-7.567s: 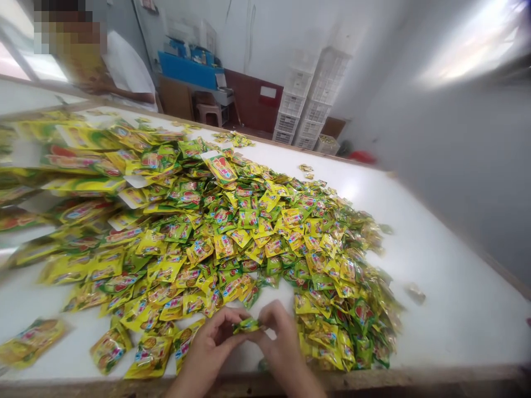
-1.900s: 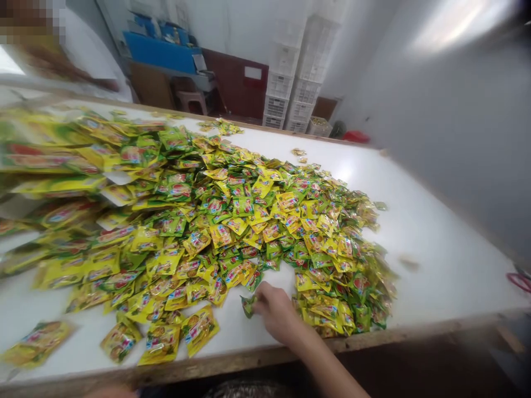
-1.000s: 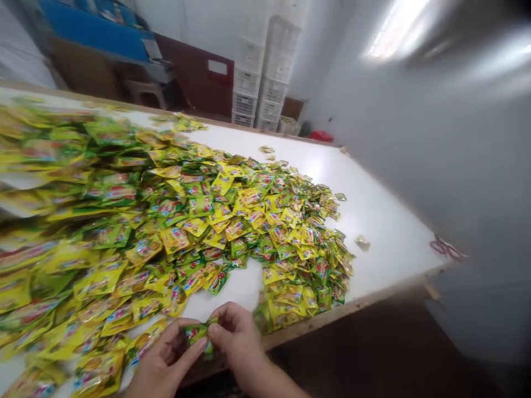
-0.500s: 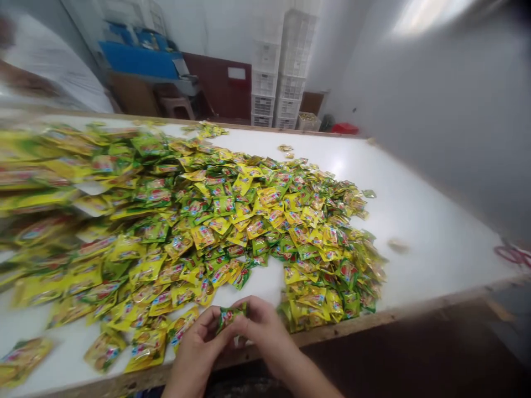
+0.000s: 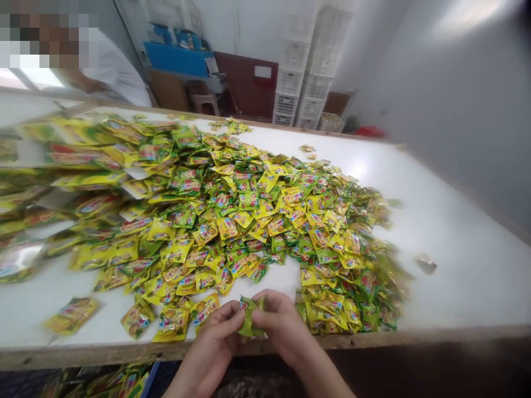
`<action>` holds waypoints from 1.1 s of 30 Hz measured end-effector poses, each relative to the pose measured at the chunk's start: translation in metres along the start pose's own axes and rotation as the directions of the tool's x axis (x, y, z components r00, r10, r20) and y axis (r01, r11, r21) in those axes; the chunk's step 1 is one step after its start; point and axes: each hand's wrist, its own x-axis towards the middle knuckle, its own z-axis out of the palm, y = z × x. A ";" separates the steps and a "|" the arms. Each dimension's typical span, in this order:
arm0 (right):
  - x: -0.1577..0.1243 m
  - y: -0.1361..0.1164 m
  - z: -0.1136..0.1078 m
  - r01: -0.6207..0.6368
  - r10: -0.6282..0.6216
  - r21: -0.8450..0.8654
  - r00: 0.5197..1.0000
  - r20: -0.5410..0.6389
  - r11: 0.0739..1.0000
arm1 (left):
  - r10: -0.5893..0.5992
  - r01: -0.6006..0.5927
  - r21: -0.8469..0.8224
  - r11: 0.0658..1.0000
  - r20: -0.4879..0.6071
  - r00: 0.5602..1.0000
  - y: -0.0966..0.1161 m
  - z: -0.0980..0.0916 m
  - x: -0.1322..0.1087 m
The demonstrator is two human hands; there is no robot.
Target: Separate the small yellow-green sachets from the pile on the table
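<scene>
Between my two hands is a small green packet [image 5: 248,317], held just above the table's front edge. My left hand [image 5: 219,334] pinches its left side between thumb and fingers. On the other side my right hand [image 5: 279,319] grips it with the thumb pressed on its face. Beyond the hands spreads a large heap of yellow and green packets [image 5: 249,199], some printed with red fruit. A few loose yellow packets [image 5: 172,321] lie left of my left hand, near the wooden edge.
The white table [image 5: 468,265] has a wooden rim. Below it at left is a blue-edged bin [image 5: 150,381] with more packets. Stacked white crates [image 5: 288,83] and a blue-topped desk [image 5: 178,58] stand behind. A person in white [image 5: 116,69] is at the far left.
The packet in my hands has turned, and its plain green side now faces up. The view has swung left, bringing the bin under the table and more of the other person into sight.
</scene>
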 end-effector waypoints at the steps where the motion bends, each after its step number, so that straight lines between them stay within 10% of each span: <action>1: 0.000 0.001 0.000 -0.018 0.018 0.024 1.000 0.005 1.000 | -0.007 0.007 -0.004 1.000 0.003 1.000 -0.001 -0.001 0.001; 4: -0.002 0.005 0.001 0.079 -0.087 -0.147 0.995 -0.051 0.986 | 0.141 -0.125 0.291 0.948 -0.035 0.989 -0.007 -0.003 0.005; 9: -0.004 0.015 0.007 0.139 -0.191 -0.270 0.966 -0.175 0.953 | 0.453 -0.353 0.747 0.563 0.077 0.888 -0.018 -0.007 0.000; 15: 0.002 0.016 -0.012 0.142 -0.246 -0.443 0.951 -0.186 0.885 | 0.442 -0.445 0.840 0.310 0.286 0.850 -0.010 -0.031 0.002; 22: 0.008 -0.009 -0.048 0.095 -0.224 -0.395 0.928 -0.297 0.914 | 0.336 -0.497 0.832 -0.248 0.555 0.761 -0.004 -0.022 0.063; 25: 0.006 -0.014 -0.053 0.079 -0.170 -0.265 0.924 -0.343 0.961 | 0.223 -0.583 0.778 -0.233 0.626 0.747 -0.013 -0.013 0.053; 29: 0.005 -0.019 -0.051 0.104 -0.187 -0.217 0.894 -0.407 0.971 | 0.212 -0.659 0.751 0.031 0.640 0.739 -0.018 -0.015 0.027; 33: 0.009 -0.032 -0.048 0.178 -0.290 -0.331 0.898 -0.331 0.927 | 0.485 -0.391 0.899 0.198 0.257 0.836 -0.014 -0.021 0.032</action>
